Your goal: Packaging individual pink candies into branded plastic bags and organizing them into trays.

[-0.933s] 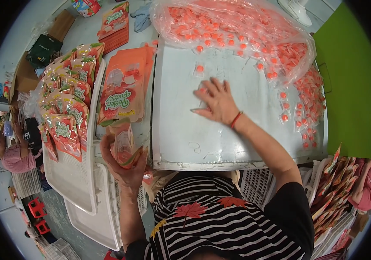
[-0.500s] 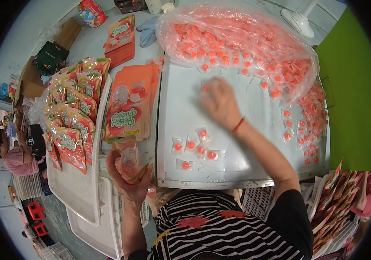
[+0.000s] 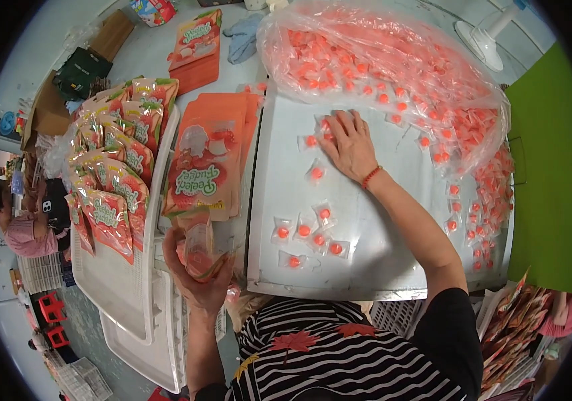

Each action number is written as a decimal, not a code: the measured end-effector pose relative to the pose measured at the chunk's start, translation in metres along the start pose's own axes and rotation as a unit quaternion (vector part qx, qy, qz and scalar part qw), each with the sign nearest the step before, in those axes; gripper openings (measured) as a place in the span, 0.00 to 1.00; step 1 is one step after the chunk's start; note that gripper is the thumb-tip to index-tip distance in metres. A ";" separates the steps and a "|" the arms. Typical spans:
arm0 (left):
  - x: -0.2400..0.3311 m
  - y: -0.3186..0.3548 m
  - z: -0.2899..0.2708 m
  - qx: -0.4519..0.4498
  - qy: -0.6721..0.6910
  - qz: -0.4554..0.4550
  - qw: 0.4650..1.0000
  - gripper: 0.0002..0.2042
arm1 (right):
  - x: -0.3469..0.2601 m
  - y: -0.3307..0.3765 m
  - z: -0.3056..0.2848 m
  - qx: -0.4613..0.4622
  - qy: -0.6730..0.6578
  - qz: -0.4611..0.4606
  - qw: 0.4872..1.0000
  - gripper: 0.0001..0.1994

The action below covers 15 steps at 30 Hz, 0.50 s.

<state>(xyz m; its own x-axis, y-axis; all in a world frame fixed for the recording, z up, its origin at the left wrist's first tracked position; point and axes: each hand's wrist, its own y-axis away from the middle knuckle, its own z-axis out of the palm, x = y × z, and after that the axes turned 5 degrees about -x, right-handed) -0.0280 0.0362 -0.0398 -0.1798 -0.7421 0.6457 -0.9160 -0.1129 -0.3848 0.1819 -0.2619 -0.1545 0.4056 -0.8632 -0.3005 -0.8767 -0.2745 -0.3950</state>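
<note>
My left hand (image 3: 195,286) grips a clear-windowed candy pouch (image 3: 199,242) from below. The pouch stands between the table and a stack of flat red pouches (image 3: 209,144), its mouth toward me. My right hand (image 3: 353,148) lies palm down on the white tabletop (image 3: 393,220), fingers slightly spread. At its thumb and fingertips sit two wrapped red candies (image 3: 310,141), one partly covered by the hand. Another wrapped candy (image 3: 316,173) lies just nearer to me. Several more wrapped candies (image 3: 304,230) form a loose group near the table's front left.
A large clear bag (image 3: 379,47) spills wrapped candies along the back and right side. Filled pouches (image 3: 108,167) stand in a white plastic tray (image 3: 115,301) at left. Behind them is another stack of flat pouches (image 3: 195,57). A green panel (image 3: 543,174) borders the right edge.
My right hand has settled from a blurred sweep, and a few candies now lie beside and below it. My left hand keeps the pouch in the same place. The view has shifted slightly.
</note>
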 end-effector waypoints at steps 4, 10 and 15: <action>0.001 -0.001 0.001 -0.012 -0.009 0.020 1.000 0.49 | 0.039 0.022 -0.010 -0.007 -0.030 -0.074 0.997 0.21; -0.008 0.006 -0.005 0.014 0.010 0.018 1.000 0.49 | 0.101 0.025 -0.044 0.128 -0.651 0.300 0.686 0.18; -0.009 0.012 -0.008 0.040 0.002 0.007 0.999 0.49 | 0.090 0.032 -0.040 0.112 -0.599 0.279 0.742 0.14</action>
<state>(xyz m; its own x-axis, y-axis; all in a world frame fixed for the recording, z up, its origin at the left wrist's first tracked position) -0.0401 0.0470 -0.0444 -0.1942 -0.7414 0.6423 -0.8815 -0.1554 -0.4459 0.1796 -0.3654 -0.1594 0.0516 0.2179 -0.9746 -0.9842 0.1766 -0.0127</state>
